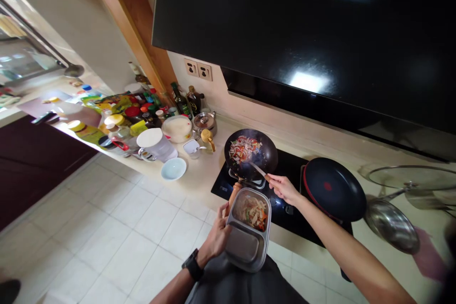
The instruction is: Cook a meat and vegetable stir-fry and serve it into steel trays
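Note:
In the head view, my left hand (218, 232), with a dark watch at its wrist, grips the left side of a two-part metal container (244, 242). Sliced food (254, 213) lies in the container's upper compartment; the lower one looks bare. The wok's wooden handle (234, 194) meets my left fingers; whether they also hold it I cannot tell. My right hand (284, 189) is closed round the handle of a spatula (258, 169), whose tip is inside the dark wok (269, 154). Chopped meat and red pieces (244, 148) steam in the wok.
A black cooktop (285, 164) bears the wok and a red-rimmed pan (335, 190). To the right are a steel pan (392, 225) and a glass lid (413, 178). On the left stand a pale bowl (173, 169), a white-lidded jug (156, 145) and several bottles.

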{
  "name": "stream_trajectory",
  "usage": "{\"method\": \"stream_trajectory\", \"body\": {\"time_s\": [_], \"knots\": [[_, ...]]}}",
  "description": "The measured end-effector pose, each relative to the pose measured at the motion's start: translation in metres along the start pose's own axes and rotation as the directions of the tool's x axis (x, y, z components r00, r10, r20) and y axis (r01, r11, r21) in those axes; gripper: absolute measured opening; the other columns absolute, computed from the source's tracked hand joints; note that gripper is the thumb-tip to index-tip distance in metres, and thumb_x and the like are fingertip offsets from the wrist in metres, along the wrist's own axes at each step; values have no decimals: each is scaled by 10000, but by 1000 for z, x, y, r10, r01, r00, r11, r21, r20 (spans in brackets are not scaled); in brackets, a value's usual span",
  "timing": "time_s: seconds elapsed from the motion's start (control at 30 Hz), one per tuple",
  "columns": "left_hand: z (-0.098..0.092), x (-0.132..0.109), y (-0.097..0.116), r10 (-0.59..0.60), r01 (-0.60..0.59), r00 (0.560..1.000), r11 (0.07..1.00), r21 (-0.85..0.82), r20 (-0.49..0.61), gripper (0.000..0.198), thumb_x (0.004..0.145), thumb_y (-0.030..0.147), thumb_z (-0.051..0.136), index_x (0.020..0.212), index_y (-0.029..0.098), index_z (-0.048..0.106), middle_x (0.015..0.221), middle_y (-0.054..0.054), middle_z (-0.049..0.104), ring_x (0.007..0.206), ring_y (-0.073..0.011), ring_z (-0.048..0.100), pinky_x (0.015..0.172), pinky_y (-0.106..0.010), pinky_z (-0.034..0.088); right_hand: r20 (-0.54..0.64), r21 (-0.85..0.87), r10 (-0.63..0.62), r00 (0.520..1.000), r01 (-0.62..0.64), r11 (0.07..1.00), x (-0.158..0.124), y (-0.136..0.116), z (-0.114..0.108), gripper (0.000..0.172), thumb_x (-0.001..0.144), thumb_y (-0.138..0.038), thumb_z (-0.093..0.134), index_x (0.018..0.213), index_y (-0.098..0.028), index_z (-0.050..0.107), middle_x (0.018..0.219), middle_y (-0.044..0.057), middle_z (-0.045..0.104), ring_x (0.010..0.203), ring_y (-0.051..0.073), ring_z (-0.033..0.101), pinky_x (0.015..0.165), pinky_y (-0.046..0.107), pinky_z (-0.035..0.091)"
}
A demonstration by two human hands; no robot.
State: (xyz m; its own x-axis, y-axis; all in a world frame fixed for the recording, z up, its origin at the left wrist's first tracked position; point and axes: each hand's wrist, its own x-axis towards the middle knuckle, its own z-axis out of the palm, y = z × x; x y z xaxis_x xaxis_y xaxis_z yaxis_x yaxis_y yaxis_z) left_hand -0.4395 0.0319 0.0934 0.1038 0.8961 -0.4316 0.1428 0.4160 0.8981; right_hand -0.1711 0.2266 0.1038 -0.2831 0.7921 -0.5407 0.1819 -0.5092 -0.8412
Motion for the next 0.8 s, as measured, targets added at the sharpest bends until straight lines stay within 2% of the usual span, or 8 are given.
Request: {"method": "stream_trajectory", "body": {"time_s": [0.1, 0.23, 0.37, 0.5, 0.57, 0.67, 0.8], "knots": [[0, -1, 3, -1, 1, 1000, 1000, -9, -8, 227, 852, 315, 542, 882, 180, 721, 1666, -79, 271, 1496, -324, 319, 1189, -403, 382, -30, -59, -54, 998, 53, 997, -11, 6, 1, 592, 913, -358, 712, 1447, -124, 606, 700, -36, 594, 358, 30, 366, 323, 174, 209], [-1, -5, 6, 6, -3, 998, 999, 38, -67, 244, 822, 322, 564, 969, 194, 711, 1613, -93, 374, 1474, -319, 339, 1209, -411, 344, -82, -108, -83, 993, 74, 991, -27, 3, -13, 598, 927, -381, 690, 1463, -133, 595, 695, -48, 586, 343, 38, 375, 311, 188, 216], [-6, -9, 10, 6, 14, 984, 994, 112, -176, 259, 803, 311, 510, 927, 182, 697, 1388, -131, 540, 1284, -315, 481, 1140, -437, 388, -106, -50, -88, 990, 83, 995, -38, 0, -23, 616, 928, -334, 682, 1486, -102, 565, 719, -34, 589, 369, 30, 369, 324, 179, 217], [-12, -8, 23, -8, 15, 977, 999, 34, -212, 223, 777, 335, 503, 830, 179, 654, 1056, -100, 648, 1035, -278, 586, 968, -383, 463, -131, 2, -87, 988, 88, 996, -47, -3, -30, 629, 901, -335, 711, 1474, -108, 582, 738, -17, 600, 390, 30, 379, 332, 171, 224], [-15, -5, 31, -20, 20, 977, 1000, -2, -213, 218, 757, 367, 516, 787, 182, 629, 899, -65, 652, 904, -250, 592, 853, -348, 472, -146, 5, -86, 985, 88, 996, -52, -5, -33, 637, 896, -332, 715, 1477, -108, 580, 730, -14, 603, 386, 34, 376, 329, 174, 225], [-17, 3, 45, -84, 70, 967, 995, -67, -240, 222, 723, 412, 534, 730, 194, 578, 705, -7, 572, 716, -192, 538, 678, -299, 430, -156, 6, -84, 984, 86, 996, -57, -8, -37, 625, 902, -319, 706, 1476, -103, 580, 732, -9, 611, 382, 34, 372, 327, 175, 221], [-22, 20, 59, -146, 118, 955, 986, -120, -258, 223, 685, 429, 568, 715, 214, 516, 603, 46, 452, 594, -144, 452, 579, -269, 356, -160, -27, -91, 983, 88, 996, -64, -14, -39, 591, 918, -333, 701, 1463, -128, 598, 728, -14, 614, 381, 33, 375, 325, 171, 226]]}}
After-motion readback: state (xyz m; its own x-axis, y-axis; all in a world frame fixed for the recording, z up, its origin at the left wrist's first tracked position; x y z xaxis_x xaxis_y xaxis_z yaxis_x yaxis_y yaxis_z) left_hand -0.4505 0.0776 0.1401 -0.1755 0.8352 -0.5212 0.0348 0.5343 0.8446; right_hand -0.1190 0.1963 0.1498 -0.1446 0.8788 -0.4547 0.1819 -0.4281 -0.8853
